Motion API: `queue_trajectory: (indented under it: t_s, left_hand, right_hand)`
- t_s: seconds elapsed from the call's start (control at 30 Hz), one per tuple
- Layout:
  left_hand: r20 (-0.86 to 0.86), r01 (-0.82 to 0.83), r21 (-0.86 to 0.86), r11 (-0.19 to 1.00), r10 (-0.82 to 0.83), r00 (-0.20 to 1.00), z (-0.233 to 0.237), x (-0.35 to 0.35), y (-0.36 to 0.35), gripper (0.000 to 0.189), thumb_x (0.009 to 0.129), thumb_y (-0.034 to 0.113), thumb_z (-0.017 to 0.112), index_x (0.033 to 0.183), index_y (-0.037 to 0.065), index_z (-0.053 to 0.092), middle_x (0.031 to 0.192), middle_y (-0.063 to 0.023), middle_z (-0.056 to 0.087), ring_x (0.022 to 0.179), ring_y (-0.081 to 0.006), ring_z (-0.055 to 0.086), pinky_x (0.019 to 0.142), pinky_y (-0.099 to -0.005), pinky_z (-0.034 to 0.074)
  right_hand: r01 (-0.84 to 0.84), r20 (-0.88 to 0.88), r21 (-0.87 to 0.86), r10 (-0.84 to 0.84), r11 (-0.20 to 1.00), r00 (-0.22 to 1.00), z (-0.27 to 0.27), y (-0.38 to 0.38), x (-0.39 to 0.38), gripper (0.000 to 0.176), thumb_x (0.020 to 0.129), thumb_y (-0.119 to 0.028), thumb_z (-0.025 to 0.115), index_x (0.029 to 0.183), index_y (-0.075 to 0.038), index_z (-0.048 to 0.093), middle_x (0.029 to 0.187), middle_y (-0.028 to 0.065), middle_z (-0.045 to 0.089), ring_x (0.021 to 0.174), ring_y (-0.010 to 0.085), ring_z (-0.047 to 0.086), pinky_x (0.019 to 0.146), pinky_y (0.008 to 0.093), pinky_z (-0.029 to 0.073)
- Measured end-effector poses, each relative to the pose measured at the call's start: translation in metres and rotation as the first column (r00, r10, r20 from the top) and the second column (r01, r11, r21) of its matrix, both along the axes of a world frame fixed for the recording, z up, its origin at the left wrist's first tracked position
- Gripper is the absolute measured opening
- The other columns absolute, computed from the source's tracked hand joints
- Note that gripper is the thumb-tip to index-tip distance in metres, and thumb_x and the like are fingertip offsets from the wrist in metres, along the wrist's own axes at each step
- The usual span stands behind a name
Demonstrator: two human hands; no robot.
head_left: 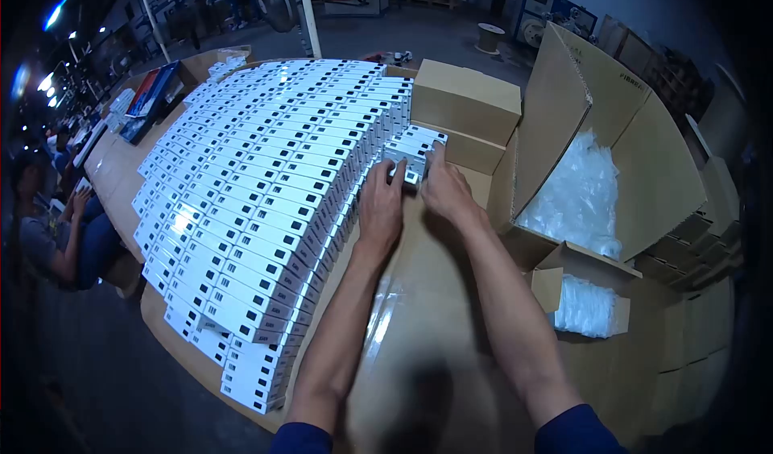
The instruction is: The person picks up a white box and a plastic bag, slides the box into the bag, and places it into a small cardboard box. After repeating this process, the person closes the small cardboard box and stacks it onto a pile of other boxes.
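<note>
A small group of narrow white boxes [416,136] with dark square marks lies at the right end of a large stacked block of the same boxes [266,188]. My left hand [382,200] is at the near left of this small group, fingers bent against it. From the right, my right hand [448,186] presses its fingers along the group's other side. The boxes sit between my two hands. My palms and fingers hide part of the lowest boxes.
Behind the small group stands a closed brown carton [467,91]. At right, a large open carton [672,160] contains clear plastic bags [576,196]; a smaller open box [547,289] holds more plastic [592,307]. Another person [60,228] sits at far left.
</note>
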State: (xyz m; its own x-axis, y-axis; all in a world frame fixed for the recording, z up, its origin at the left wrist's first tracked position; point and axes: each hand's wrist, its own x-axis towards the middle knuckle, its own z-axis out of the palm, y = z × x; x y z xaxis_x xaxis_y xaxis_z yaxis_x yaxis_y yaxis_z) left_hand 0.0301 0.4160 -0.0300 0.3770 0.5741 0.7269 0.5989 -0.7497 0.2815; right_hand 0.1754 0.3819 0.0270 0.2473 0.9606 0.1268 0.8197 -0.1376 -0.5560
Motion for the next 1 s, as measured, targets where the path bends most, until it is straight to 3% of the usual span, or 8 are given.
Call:
queue_trajectory:
  t_s: [0.1,0.33,0.43,0.53,0.57,0.63,0.77,1.0]
  left_hand:
    - [0.007,-0.027,-0.060,0.998,0.027,1.000,0.001,-0.004,-0.004,0.035,0.085,-0.003,0.061,0.119,0.001,0.069,0.123,-0.0194,0.058,0.115,-0.0364,0.057,0.097,-0.0446,0.049]
    - [0.172,-0.028,-0.065,0.997,0.039,0.984,0.028,-0.022,-0.072,0.031,0.082,-0.004,0.070,0.112,0.003,0.069,0.122,-0.0172,0.059,0.115,-0.0376,0.057,0.098,-0.0453,0.049]
    - [0.376,0.090,-0.223,0.971,0.001,0.926,0.059,-0.029,-0.131,0.034,0.081,-0.011,0.068,0.112,0.003,0.069,0.125,-0.0177,0.057,0.116,-0.0360,0.060,0.094,-0.0419,0.053]
    - [0.356,0.136,-0.203,0.970,-0.056,0.933,0.086,-0.030,-0.201,0.039,0.077,-0.012,0.073,0.112,0.004,0.069,0.127,-0.0162,0.055,0.115,-0.0327,0.062,0.093,-0.0406,0.055]
    - [0.360,0.168,-0.185,0.968,-0.092,0.929,0.094,-0.027,-0.223,0.039,0.076,-0.011,0.074,0.111,0.004,0.070,0.126,-0.0159,0.055,0.116,-0.0326,0.062,0.092,-0.0406,0.054]
    - [0.327,0.297,-0.199,0.934,-0.223,0.918,0.114,-0.016,-0.258,0.041,0.074,-0.009,0.076,0.112,0.006,0.069,0.125,-0.0149,0.057,0.119,-0.0313,0.061,0.092,-0.0396,0.055]
    - [0.617,0.672,-0.374,0.639,-0.370,0.694,0.147,0.017,-0.263,0.038,0.080,-0.003,0.076,0.115,0.003,0.066,0.123,-0.0189,0.060,0.101,-0.0266,0.070,0.084,-0.0378,0.057]
    - [0.090,0.574,-0.037,0.818,-0.569,0.817,0.151,0.172,-0.174,0.042,0.090,0.017,0.076,0.125,0.000,0.060,0.106,-0.0187,0.072,0.093,-0.0346,0.070,0.085,-0.0412,0.056]
  right_hand:
    - [-0.033,0.046,0.014,0.033,0.999,0.998,-0.017,0.011,0.010,0.074,0.086,-0.006,0.060,0.148,0.004,0.022,0.113,0.0344,0.067,0.105,0.0529,0.065,0.094,0.0560,0.051]
    - [0.012,-0.240,0.311,0.066,0.950,0.968,0.006,-0.059,-0.020,0.076,0.088,-0.002,0.057,0.154,0.001,0.021,0.143,0.0389,0.041,0.136,0.0539,0.040,0.116,0.0499,0.036]
    - [0.077,-0.238,0.241,-0.018,0.967,0.971,0.028,-0.141,-0.034,0.061,0.098,-0.018,0.063,0.152,-0.009,0.036,0.118,0.0261,0.060,0.106,0.0359,0.062,0.091,0.0434,0.052]
    - [-0.091,-0.815,0.061,0.102,0.994,0.571,0.066,-0.214,-0.028,0.047,0.105,-0.024,0.058,0.148,-0.011,0.045,0.097,0.0103,0.061,0.080,0.0134,0.057,0.071,0.0322,0.050]
    - [-0.080,-0.865,0.079,0.108,0.994,0.490,0.061,-0.228,-0.022,0.039,0.106,-0.022,0.056,0.142,-0.007,0.051,0.102,0.0076,0.062,0.087,0.0126,0.060,0.071,0.0310,0.051]
    - [-0.019,-0.644,0.450,0.339,0.893,0.686,0.049,-0.249,-0.007,0.030,0.107,-0.020,0.055,0.132,-0.003,0.058,0.105,0.0062,0.062,0.093,0.0104,0.061,0.068,0.0264,0.051]
    - [0.071,-0.858,0.326,0.263,0.943,0.441,0.078,-0.323,0.055,0.017,0.105,-0.004,0.050,0.114,0.001,0.063,0.112,0.0065,0.062,0.098,0.0144,0.064,0.074,0.0297,0.064]
    - [0.347,-0.598,0.423,-0.030,0.837,0.801,0.100,-0.392,0.133,0.018,0.102,0.000,0.052,0.109,0.001,0.069,0.114,0.0121,0.055,0.103,0.0188,0.064,0.082,0.0312,0.065]
